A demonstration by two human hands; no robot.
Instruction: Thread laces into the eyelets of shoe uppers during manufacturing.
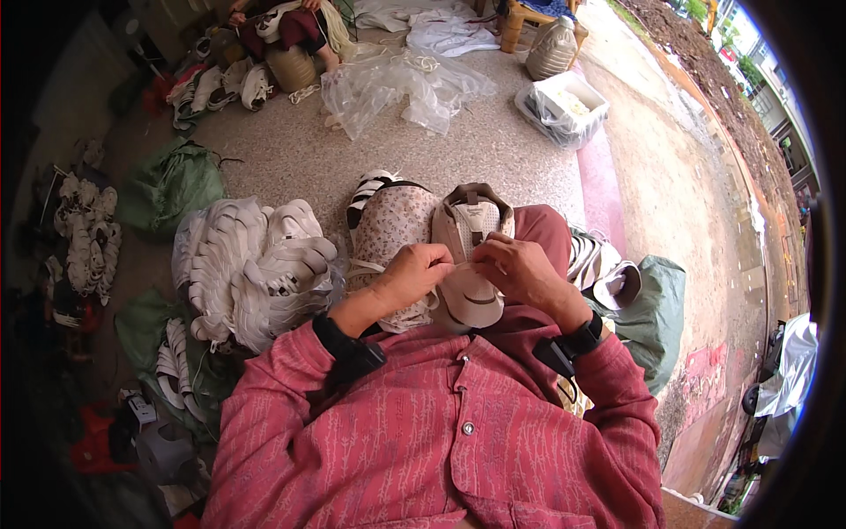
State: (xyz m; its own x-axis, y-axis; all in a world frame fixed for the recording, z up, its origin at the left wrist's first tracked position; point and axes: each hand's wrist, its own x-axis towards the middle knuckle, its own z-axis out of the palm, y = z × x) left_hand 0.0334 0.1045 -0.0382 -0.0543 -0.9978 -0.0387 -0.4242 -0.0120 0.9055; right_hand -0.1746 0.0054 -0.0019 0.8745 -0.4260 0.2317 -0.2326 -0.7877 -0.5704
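A beige and white shoe (473, 304) rests on my lap with its toe toward me and its opening facing away. My left hand (412, 275) bends over the left side of the shoe, thumb and fingertips pinched together. From the other side my right hand (522, 271) meets it above the shoe's middle, its fingers curled and pinching too. Whatever thin piece lies between the fingertips is too small to make out. Beside the shoe, a floral cloth (394, 216) covers my left knee. Black-and-white striped shoe parts (368, 189) show behind that knee.
White shoe uppers (251, 264) fill a clear bag at left; more uppers (592, 260) and a green sack (654, 313) lie at right. Ahead are a plastic sheet (401, 84), a white tub (573, 110) and a jug (552, 53). Another person (286, 31) sits at far left.
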